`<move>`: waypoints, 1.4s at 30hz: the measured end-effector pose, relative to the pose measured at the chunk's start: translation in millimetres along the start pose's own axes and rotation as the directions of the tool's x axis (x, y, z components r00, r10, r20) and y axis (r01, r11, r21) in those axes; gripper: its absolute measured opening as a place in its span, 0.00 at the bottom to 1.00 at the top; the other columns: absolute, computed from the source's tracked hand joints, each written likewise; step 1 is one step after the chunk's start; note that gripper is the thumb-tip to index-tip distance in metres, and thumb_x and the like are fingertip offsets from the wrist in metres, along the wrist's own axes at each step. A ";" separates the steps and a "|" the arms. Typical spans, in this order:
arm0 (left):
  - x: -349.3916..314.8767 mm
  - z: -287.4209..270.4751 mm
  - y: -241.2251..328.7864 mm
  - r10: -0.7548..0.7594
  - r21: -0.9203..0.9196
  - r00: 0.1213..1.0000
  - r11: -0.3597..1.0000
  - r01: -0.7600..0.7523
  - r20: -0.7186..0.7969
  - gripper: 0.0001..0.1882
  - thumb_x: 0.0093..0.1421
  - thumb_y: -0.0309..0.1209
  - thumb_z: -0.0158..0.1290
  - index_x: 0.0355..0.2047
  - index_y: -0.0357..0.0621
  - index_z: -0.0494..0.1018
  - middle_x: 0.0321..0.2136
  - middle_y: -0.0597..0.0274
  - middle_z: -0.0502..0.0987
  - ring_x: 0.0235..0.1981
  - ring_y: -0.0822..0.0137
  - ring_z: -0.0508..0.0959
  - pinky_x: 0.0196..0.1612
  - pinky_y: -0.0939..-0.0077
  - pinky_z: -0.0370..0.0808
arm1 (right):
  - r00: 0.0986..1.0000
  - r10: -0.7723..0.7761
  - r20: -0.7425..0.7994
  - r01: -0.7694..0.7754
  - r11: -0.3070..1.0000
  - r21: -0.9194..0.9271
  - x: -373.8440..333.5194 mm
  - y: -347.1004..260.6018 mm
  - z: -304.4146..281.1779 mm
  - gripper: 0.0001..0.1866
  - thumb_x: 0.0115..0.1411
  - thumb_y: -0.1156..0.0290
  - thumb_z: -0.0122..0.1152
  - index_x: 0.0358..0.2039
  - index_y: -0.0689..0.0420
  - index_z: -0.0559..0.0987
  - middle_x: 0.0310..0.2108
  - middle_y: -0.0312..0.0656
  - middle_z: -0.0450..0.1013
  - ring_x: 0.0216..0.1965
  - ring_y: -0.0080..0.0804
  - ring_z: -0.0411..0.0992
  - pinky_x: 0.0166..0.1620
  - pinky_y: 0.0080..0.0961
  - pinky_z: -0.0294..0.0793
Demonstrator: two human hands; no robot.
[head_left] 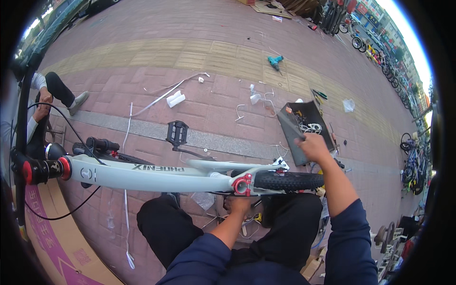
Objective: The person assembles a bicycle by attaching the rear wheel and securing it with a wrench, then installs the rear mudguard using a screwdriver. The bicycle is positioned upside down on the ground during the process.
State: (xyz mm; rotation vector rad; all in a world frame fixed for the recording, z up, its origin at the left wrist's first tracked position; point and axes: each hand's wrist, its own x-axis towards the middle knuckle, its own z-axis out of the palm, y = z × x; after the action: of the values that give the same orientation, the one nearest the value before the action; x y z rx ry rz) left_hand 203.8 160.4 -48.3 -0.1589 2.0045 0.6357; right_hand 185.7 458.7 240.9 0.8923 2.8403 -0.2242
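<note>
A pale grey bicycle frame [147, 179] with a red seat clamp [242, 184] lies across in front of me, over my knees. My left hand [238, 204] is closed just beneath the clamp; what its fingers hold is hidden. My right hand [314, 147], beyond the knobbly tyre [289, 180], is closed on a long grey bar-like tool [293, 124], its exact kind unclear. That tool slants over the open dark toolbox [293, 150], which holds loose tools and a white coiled cable [311, 128]. A black pedal [177, 133] sticks up from the crank.
On the brick paving lie a teal power drill [274, 61], pliers [319, 94], white straps [159, 100] and packing scraps [175, 99]. Another person's hands [43, 102] are together at the left. A cardboard box [61, 232] lies at lower left; bicycles [413, 164] line the right.
</note>
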 end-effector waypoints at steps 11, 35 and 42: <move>-249.1 -123.2 85.2 0.922 0.454 0.387 0.348 -0.820 -0.007 0.11 0.63 0.38 0.54 0.31 0.44 0.78 0.27 0.51 0.81 0.32 0.48 0.84 0.37 0.53 0.80 | 0.642 0.654 0.401 -0.697 0.280 0.660 -338.7 119.1 190.4 0.17 0.62 0.61 0.62 0.27 0.65 0.80 0.20 0.46 0.75 0.18 0.38 0.74 0.23 0.39 0.70; -176.8 -272.4 166.2 0.850 0.746 0.514 0.267 -0.610 0.116 0.26 0.62 0.58 0.51 0.28 0.50 0.85 0.28 0.47 0.83 0.35 0.43 0.82 0.42 0.50 0.76 | 0.908 0.336 -0.250 -0.126 0.789 0.602 -182.3 69.7 21.6 0.25 0.62 0.54 0.62 0.48 0.64 0.81 0.44 0.51 0.80 0.45 0.44 0.79 0.50 0.35 0.76; -161.2 -313.5 152.8 0.855 0.752 0.515 0.302 -0.586 0.058 0.23 0.58 0.56 0.53 0.27 0.51 0.85 0.28 0.46 0.82 0.35 0.44 0.82 0.41 0.51 0.77 | 0.967 -0.080 -0.242 0.169 0.912 0.375 -127.3 -14.8 31.4 0.22 0.56 0.54 0.70 0.42 0.61 0.84 0.41 0.54 0.78 0.46 0.53 0.76 0.49 0.42 0.74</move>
State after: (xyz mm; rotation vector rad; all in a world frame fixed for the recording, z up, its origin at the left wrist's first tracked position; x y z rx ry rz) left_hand -16.2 110.5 262.7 1.3385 2.4992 0.3237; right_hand 283.6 370.3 236.1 0.8454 3.1242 -0.7841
